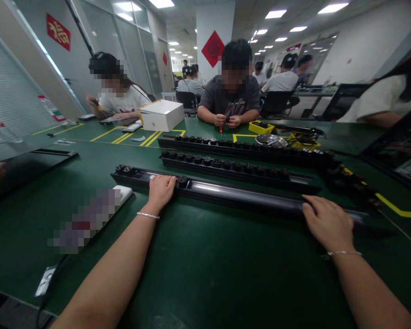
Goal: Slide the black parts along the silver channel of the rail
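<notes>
A long black rail point(246, 194) with a shiny inner channel lies across the table before me. A few black round-faced modules point(125, 169) sit at its left end, and another black module point(182, 181) stands further along it. Closed over the rail just left of that single module is my left hand point(161, 188); its fingertips are partly hidden, close beside the module. My right hand point(329, 223) grips the rail toward its right end, with the fingers over the far edge and partly out of sight.
Behind lie two more rails, a nearer rail point(222, 167) and a farther rail point(239, 147), filled with modules. A metal bowl point(271, 140), a yellow tray point(260, 127) and a white box point(162, 115) stand beyond. At left is a white power strip point(123, 195). Co-workers sit opposite.
</notes>
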Motion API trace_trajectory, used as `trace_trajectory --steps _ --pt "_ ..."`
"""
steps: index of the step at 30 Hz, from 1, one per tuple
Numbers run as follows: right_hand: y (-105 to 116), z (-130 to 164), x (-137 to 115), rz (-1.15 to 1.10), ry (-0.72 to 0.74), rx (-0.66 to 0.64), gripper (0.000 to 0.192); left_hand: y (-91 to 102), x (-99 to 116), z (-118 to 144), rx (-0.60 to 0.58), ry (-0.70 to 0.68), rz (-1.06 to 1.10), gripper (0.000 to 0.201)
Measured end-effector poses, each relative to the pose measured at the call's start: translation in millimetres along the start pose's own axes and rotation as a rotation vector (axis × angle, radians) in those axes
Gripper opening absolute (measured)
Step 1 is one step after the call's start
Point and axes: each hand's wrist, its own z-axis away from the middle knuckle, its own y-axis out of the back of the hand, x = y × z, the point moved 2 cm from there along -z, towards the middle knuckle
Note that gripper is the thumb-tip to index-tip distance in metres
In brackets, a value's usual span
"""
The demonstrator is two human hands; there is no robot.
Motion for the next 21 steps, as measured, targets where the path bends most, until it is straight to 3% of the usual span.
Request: trace_trajectory --steps 21 --pt "1.7 -0.4 -1.2 0.016 -0.004 -0.023 0.055 -0.1 2.7 2.7 -0.025 0.013 0.076 0.037"
